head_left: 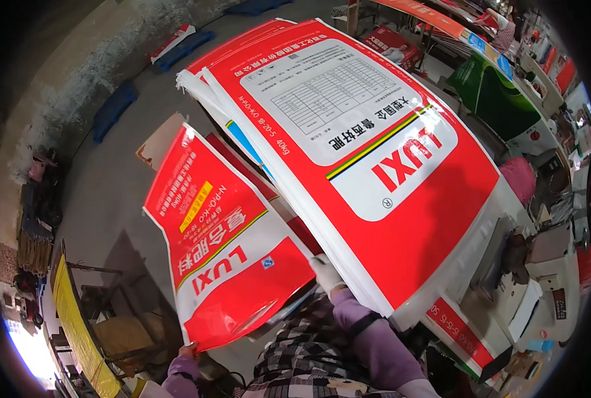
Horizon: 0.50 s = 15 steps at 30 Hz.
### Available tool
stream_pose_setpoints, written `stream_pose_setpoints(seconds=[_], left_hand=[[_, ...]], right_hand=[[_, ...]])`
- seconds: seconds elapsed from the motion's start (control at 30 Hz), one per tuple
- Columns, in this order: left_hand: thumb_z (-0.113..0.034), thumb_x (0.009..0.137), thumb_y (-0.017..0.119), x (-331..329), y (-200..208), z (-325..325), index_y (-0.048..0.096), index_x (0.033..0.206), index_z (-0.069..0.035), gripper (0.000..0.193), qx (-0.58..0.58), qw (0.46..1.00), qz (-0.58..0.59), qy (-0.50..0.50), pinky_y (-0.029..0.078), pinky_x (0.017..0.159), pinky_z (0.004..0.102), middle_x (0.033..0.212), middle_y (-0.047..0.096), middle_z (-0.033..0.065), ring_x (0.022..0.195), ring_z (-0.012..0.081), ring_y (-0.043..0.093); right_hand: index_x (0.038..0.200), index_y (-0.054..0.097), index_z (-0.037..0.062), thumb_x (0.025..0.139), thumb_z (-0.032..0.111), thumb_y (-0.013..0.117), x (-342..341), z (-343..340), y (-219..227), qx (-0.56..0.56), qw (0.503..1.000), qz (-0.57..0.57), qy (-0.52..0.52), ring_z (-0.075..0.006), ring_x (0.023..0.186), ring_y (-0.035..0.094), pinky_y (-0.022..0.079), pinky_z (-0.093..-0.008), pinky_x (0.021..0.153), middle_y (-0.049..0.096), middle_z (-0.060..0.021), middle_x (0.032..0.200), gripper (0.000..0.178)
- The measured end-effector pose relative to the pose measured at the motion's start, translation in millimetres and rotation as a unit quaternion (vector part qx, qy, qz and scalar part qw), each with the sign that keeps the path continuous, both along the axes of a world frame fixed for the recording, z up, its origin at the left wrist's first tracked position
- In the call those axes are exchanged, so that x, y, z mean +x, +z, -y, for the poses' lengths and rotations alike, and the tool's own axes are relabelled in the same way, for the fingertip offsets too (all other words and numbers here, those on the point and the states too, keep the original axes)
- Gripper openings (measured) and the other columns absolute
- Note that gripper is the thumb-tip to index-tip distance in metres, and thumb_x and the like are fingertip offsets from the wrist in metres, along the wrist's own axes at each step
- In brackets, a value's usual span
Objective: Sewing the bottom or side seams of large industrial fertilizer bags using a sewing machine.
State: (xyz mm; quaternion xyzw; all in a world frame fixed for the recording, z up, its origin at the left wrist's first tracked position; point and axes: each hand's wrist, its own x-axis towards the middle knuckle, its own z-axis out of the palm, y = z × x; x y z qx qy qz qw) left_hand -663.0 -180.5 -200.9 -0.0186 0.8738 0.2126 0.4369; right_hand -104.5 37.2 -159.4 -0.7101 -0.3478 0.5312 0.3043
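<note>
Head view looks down on a person in a checked apron and purple sleeves handling big red and white woven sacks; the right hand point(324, 272), in a white glove, is pressed under the near edge of a thick stack of sacks point(368, 152) that rises flat and tilted across the middle of the picture, its fingers hidden beneath the stack, so how far they are curled cannot be told; the left hand point(188, 349), low near the bottom edge, pinches the lower corner of a single sack point(226, 259), fingers closed on its edge, and this sack hangs apart to the left of the stack, its printed face toward the camera; a grey concrete floor point(110, 192) lies behind both; a sewing machine point(540, 278) sits at the right, beside the stack; a green sack point(494, 99) shows farther back on the right.
</note>
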Motion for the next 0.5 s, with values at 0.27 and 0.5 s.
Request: stream_pose_setpoints(seconds=[0.27, 0.5], left_hand=[[-0.027, 0.082, 0.072, 86, -42, -53, 0.052, 0.081, -0.019, 0.022, 0.093, 0.981, 0.154, 0.069, 0.026, 0.040, 0.0258, 0.059, 0.048, -0.0022, 0.042, 0.0122, 0.034], [-0.036, 0.084, 0.067, 59, -78, -49, 0.047, 0.131, -0.002, 0.062, -0.049, 0.828, -0.425, -0.362, 0.047, 0.091, 0.0398, 0.120, 0.057, 0.0198, 0.110, 0.0358, 0.054]], right_hand=[[0.099, 0.066, 0.0041, 0.088, 0.027, 0.057, 27, 30, -19, 0.043, 0.996, 0.004, -0.084, -0.0274, 0.080, 0.063, 0.050, -0.0361, 0.074, 0.067, -0.0129, 0.087, 0.027], [0.101, 0.065, 0.0048, 0.089, 0.023, 0.057, 45, 87, -10, 0.139, 0.990, 0.000, -0.025, -0.0255, 0.085, 0.062, 0.049, -0.0340, 0.078, 0.067, -0.0112, 0.091, 0.024]])
